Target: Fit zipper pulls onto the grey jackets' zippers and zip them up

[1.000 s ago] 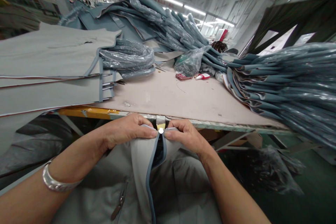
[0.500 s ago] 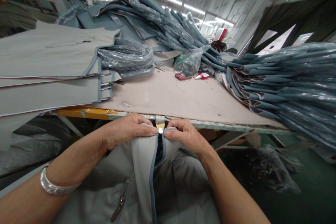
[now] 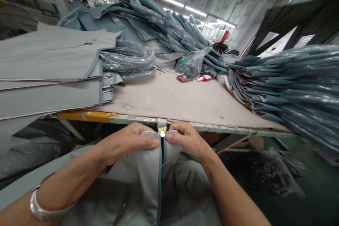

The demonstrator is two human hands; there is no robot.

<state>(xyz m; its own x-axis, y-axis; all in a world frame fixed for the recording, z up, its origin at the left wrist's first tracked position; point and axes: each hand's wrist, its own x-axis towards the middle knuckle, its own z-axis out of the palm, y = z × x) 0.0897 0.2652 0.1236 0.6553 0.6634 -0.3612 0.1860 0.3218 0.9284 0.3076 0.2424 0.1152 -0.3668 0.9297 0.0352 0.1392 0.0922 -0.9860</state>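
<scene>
A grey fabric piece with blue edging (image 3: 144, 183) hangs over my lap below the table edge. My left hand (image 3: 135, 138) pinches its upper edge, thumb on top. On the other side of the narrow gap, my right hand (image 3: 186, 137) grips the fabric the same way. Between my thumbs shows a small bright white spot (image 3: 162, 134), just below a metal and yellow fitting (image 3: 161, 125) at the table edge. A dark zip (image 3: 122, 206) runs down the left part of the fabric. My fingers underneath are hidden.
Stacked grey panels (image 3: 53, 56) lie on the left of the pale table (image 3: 169, 100). Plastic-wrapped blue bundles (image 3: 299, 81) fill the right side. Toward the back are a clear plastic bag (image 3: 190, 64) and a red-and-white small bottle (image 3: 203, 78).
The two fabric edges have come closer together, narrowing the gap between them. My left hand and forearm have shifted slightly down; the right hand stays nearly in place.
</scene>
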